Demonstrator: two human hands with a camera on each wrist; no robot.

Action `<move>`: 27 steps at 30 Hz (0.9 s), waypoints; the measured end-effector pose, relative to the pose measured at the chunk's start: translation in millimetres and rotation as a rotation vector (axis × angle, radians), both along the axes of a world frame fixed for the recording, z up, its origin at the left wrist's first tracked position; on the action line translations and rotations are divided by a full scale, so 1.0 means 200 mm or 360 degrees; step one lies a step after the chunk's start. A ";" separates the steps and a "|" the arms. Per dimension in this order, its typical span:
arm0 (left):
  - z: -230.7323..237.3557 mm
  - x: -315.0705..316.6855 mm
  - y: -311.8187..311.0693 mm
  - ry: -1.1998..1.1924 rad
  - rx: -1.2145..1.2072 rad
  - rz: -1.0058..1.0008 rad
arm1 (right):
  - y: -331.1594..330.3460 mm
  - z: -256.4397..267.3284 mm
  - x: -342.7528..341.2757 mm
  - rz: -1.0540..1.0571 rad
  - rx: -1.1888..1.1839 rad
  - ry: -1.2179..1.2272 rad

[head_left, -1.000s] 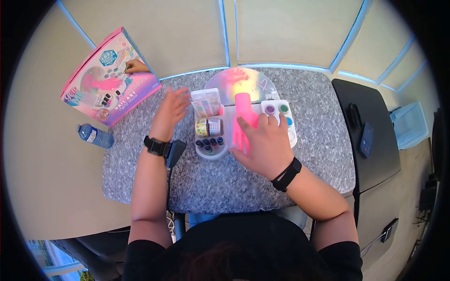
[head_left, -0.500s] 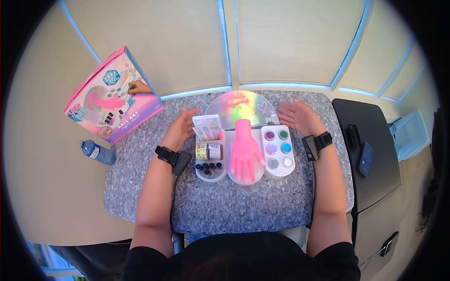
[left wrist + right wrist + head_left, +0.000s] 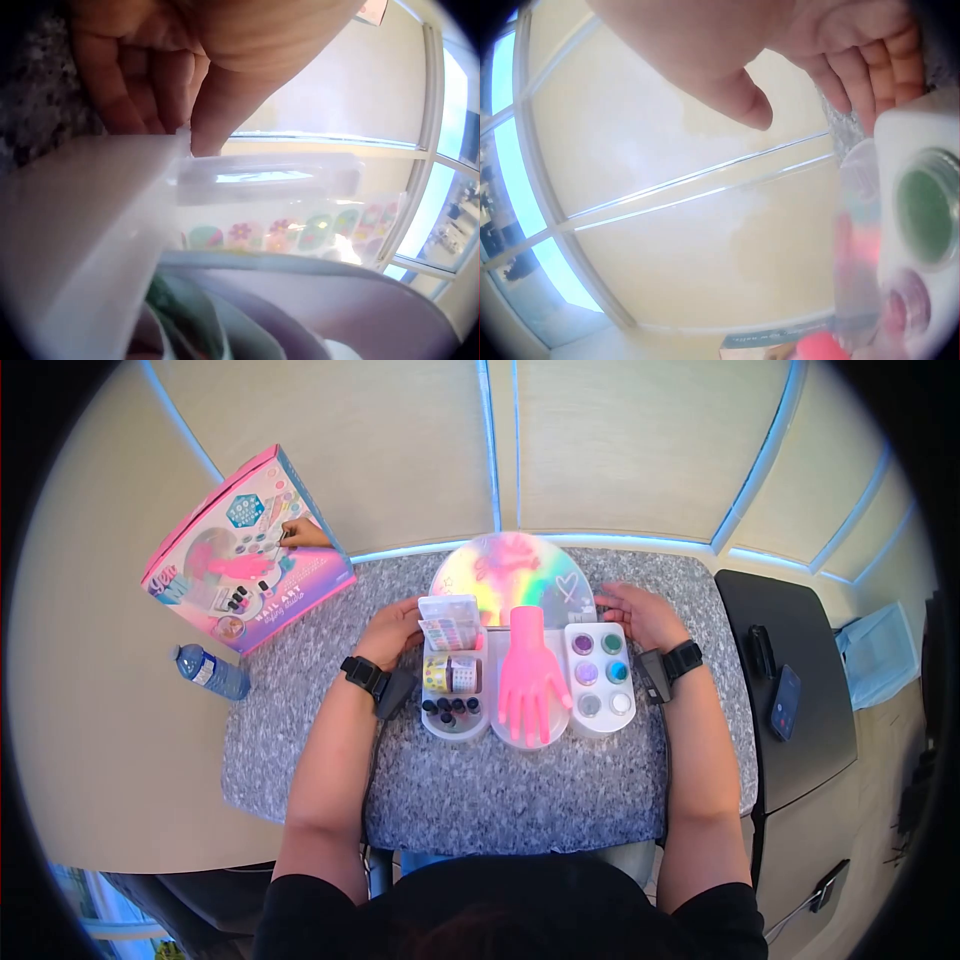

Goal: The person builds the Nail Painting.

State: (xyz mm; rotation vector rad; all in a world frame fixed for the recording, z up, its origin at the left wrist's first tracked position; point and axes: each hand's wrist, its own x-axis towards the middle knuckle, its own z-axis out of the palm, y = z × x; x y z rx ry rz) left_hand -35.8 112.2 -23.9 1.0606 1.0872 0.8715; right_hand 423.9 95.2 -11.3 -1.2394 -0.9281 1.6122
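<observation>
A white nail art station (image 3: 497, 645) stands on the table, bearing a pink model hand (image 3: 530, 670) with its fingers toward me. An iridescent round panel (image 3: 500, 575) rises at its back. Its left part holds sticker sheets (image 3: 450, 632), patterned tape rolls (image 3: 450, 674) and several dark-capped bottles (image 3: 458, 707); the right tray (image 3: 603, 728) holds several glitter pots (image 3: 617, 672). At the back left, my left hand (image 3: 391, 632) pinches the station's edge between thumb and fingers, beside the sticker sheets. My right hand (image 3: 645, 618) is at the back right, thumb spread, fingertips close behind the tray edge.
A nail art box (image 3: 245, 555) stands at the table's back left, with a water bottle (image 3: 212, 672) beside it. A dark side table (image 3: 800, 760) on the right bears a phone (image 3: 786, 702). Each wrist wears a strapped camera.
My right hand has left the pink model hand and moved to the station's back right. My left hand has come in to the station's left edge and taken hold of it.
</observation>
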 end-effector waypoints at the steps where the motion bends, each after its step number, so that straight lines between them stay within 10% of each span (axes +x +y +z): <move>1: 0.00 0.00 -0.01 -0.0005 0.0036 -0.0034 | 0.01 -0.02 0.00 0.0002 -0.0003 -0.0003; 27: -0.04 -0.01 -0.02 0.0335 0.0634 -0.0231 | -0.12 -0.03 0.22 0.0401 0.0315 -0.0372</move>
